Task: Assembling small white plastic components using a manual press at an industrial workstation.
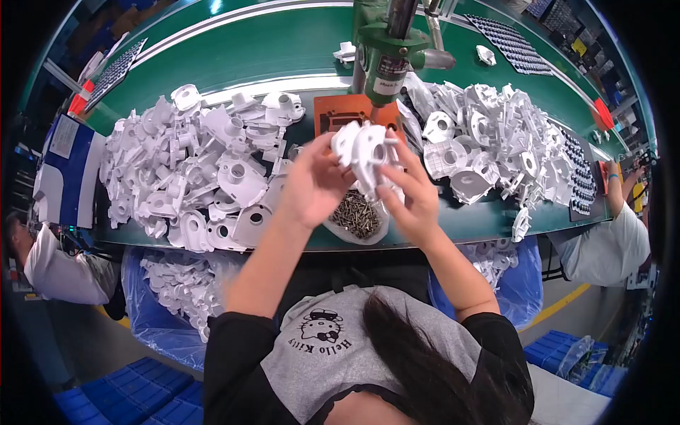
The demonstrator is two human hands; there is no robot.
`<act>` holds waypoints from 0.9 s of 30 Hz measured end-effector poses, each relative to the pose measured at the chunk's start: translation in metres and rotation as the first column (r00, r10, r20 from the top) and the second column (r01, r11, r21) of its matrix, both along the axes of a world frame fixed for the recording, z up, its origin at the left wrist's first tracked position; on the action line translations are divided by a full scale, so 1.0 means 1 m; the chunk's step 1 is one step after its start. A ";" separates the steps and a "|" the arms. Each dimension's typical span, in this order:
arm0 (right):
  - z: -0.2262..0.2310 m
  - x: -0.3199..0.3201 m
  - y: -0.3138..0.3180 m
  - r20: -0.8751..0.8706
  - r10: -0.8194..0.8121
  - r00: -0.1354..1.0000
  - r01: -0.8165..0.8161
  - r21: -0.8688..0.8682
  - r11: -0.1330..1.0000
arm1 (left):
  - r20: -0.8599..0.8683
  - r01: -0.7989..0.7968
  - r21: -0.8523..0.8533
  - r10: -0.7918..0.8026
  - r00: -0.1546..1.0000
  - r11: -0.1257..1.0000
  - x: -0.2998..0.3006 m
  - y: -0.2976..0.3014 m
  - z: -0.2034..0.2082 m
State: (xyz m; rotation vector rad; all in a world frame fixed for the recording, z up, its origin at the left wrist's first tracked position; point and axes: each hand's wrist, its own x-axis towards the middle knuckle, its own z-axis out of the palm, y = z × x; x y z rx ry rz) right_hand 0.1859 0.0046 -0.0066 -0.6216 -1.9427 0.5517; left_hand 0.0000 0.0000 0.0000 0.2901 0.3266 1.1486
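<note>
Both my hands hold white moulded plastic (pixel 370 154) in front of the green press, apparently two housing parts set together. My left hand (pixel 313 185) has its fingers curled at the left side of the plastic. On the other side my right hand (pixel 416 200) grips it between thumb and fingers, near a round collar. Just below lies a shallow dish (pixel 370 239) filled with small screws (pixel 356 214). Behind the held plastic an orange fixture plate (pixel 329 106) sits under the press (pixel 386 60), partly hidden by the plastic and my hands.
Heaps of white plastic parts lie on the left (pixel 237 173) and right (pixel 471 180) of the green bench. Blue-lined bins (pixel 152 312) with more parts stand below its edge. A blue and white box (pixel 67 166) is at far left. Other people (pixel 602 244) work at both sides.
</note>
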 end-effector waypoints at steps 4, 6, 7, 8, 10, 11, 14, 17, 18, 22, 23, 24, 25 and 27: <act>-0.003 -0.011 0.000 -0.140 -0.044 0.989 0.027 -0.124 0.992 | -0.004 -0.366 0.127 0.370 0.929 0.922 0.029 -0.019 -0.011; -0.009 -0.013 -0.001 -0.035 -0.104 0.994 0.102 -0.056 0.993 | -0.014 -0.456 0.191 0.467 0.884 0.869 0.039 -0.027 -0.010; -0.011 -0.013 -0.001 -0.035 -0.105 0.994 0.103 -0.056 0.993 | -0.015 -0.455 0.191 0.466 0.885 0.870 0.044 -0.028 -0.009; -0.012 -0.013 -0.001 0.025 -0.130 0.991 0.129 0.028 0.991 | -0.178 -0.484 0.281 0.541 0.822 0.828 0.051 -0.028 -0.009; -0.005 -0.018 -0.006 0.095 -0.163 0.982 0.154 0.104 0.983 | -0.324 -0.457 0.398 0.588 0.741 0.795 0.048 -0.028 -0.012; 0.002 -0.014 -0.004 0.094 -0.162 0.982 0.153 0.103 0.983 | -0.326 -0.457 0.398 0.588 0.740 0.795 0.043 -0.027 -0.015; 0.013 0.008 0.024 0.037 0.042 0.998 -0.039 -0.068 0.997 | -0.439 -0.496 0.570 0.753 0.490 0.655 0.030 -0.018 -0.012; 0.022 0.020 0.083 0.069 -0.323 0.944 0.330 -0.160 0.930 | -0.852 -0.037 0.523 0.523 -0.021 0.851 0.001 -0.016 0.012; 0.018 0.026 0.121 0.251 -0.373 0.893 0.428 -0.222 0.876 | -0.557 0.174 0.769 0.778 -0.291 0.615 -0.005 -0.004 0.000; -0.029 0.030 0.245 0.714 -0.427 0.554 0.644 -0.043 0.764 | -0.121 0.572 0.745 0.913 -0.390 0.343 -0.003 0.034 -0.006; -0.031 0.017 0.247 0.712 -0.416 0.566 0.626 -0.043 0.779 | -0.117 0.566 0.744 0.904 -0.411 0.354 -0.004 0.037 -0.012; -0.030 0.007 0.245 0.741 -0.404 0.536 0.639 -0.044 0.768 | -0.124 0.577 0.728 0.899 -0.420 0.370 -0.003 0.040 -0.015; -0.027 0.004 0.245 0.768 -0.399 0.502 0.660 -0.042 0.750 | -0.127 0.592 0.713 0.899 -0.419 0.376 0.001 0.046 -0.018; -0.039 -0.002 0.255 0.760 -0.410 0.504 0.641 -0.011 0.768 | -0.091 0.613 0.698 0.895 -0.436 0.369 0.006 0.052 -0.020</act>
